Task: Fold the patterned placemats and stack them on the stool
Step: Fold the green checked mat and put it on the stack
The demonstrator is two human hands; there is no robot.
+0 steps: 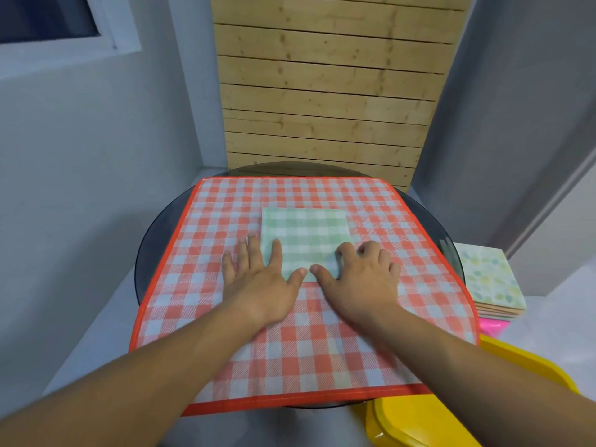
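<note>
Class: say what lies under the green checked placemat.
The green checked placemat lies on a red checked cloth, which covers a dark table. The cloth patch beneath it is hidden.

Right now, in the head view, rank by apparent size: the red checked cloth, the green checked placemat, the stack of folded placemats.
1. red checked cloth, by far the largest.
2-3. green checked placemat and stack of folded placemats: they look alike, and the stack is partly hidden, so left unranked.
</note>
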